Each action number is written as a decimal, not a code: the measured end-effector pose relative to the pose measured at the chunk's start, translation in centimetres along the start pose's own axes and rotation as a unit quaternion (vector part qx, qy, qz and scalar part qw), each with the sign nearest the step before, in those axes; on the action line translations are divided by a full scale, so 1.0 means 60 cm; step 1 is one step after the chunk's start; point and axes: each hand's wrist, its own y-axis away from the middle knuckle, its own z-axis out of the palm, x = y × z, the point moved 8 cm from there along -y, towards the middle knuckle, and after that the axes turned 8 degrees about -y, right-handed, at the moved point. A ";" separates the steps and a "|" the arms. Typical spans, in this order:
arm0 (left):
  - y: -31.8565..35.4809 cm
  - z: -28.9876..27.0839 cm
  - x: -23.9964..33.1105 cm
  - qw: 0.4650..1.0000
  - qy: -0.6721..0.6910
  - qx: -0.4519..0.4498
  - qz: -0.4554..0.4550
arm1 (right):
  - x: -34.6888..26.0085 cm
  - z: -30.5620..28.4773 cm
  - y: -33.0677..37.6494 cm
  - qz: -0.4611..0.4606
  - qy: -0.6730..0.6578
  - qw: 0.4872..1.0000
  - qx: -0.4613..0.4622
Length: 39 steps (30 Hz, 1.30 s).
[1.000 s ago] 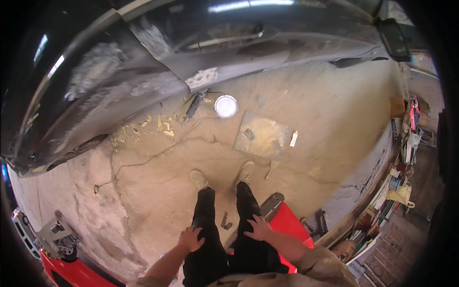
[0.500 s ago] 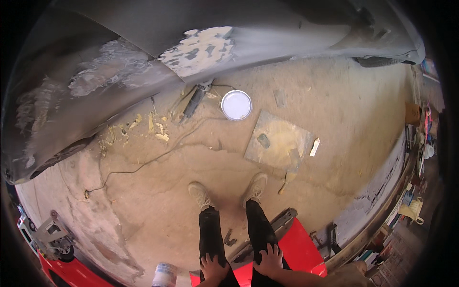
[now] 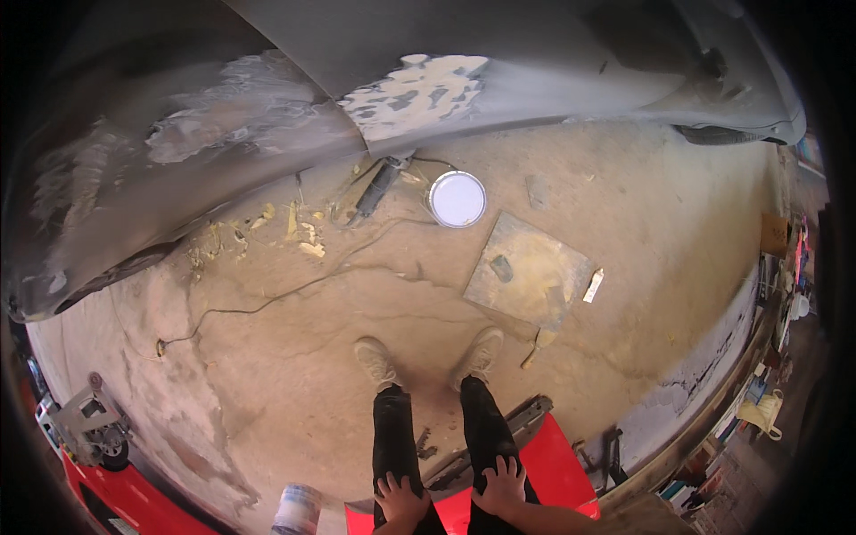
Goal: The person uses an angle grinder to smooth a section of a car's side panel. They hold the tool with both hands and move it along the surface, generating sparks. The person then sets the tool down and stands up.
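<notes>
My left hand (image 3: 400, 501) lies on my left knee with its fingers spread over the black trousers. In the same way my right hand (image 3: 502, 489) rests on my right knee, fingers apart. Neither holds anything. Ahead is a dark grey car body (image 3: 553, 89) with a patch of pale filler (image 3: 415, 96) and sanded areas (image 3: 241, 107). On the floor below it lie a dark corded power tool (image 3: 376, 191) and a round can with a white top (image 3: 457, 199). A stained flat board (image 3: 526, 290) carries a small dark pad (image 3: 502, 267).
Beside the board are a white tube (image 3: 594, 285) and a putty knife (image 3: 538, 349). A cable (image 3: 267, 308) crosses the floor near yellowish scraps (image 3: 310, 241). Behind my legs is a red panel (image 3: 560, 464). A floor jack (image 3: 94, 423), a tub (image 3: 296, 511) and cluttered shelving (image 3: 767, 357) stand around.
The view has turned slightly, so the car, can and board appear shifted to the right. Both hands stay on my knees.
</notes>
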 end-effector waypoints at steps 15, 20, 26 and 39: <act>-0.006 -0.056 -0.006 0.999 -0.039 0.019 0.002 | -0.004 -0.013 0.000 0.022 -0.026 0.999 0.031; -0.007 -0.091 -0.008 0.999 -0.030 -0.010 -0.006 | 0.003 -0.022 -0.003 0.040 -0.056 0.997 0.029; -0.009 -0.102 -0.015 1.000 -0.027 -0.013 -0.010 | -0.002 -0.016 -0.003 0.025 -0.051 0.997 0.049; -0.010 -0.097 -0.011 0.999 -0.033 -0.040 -0.015 | -0.005 -0.035 0.000 0.031 -0.048 0.997 0.044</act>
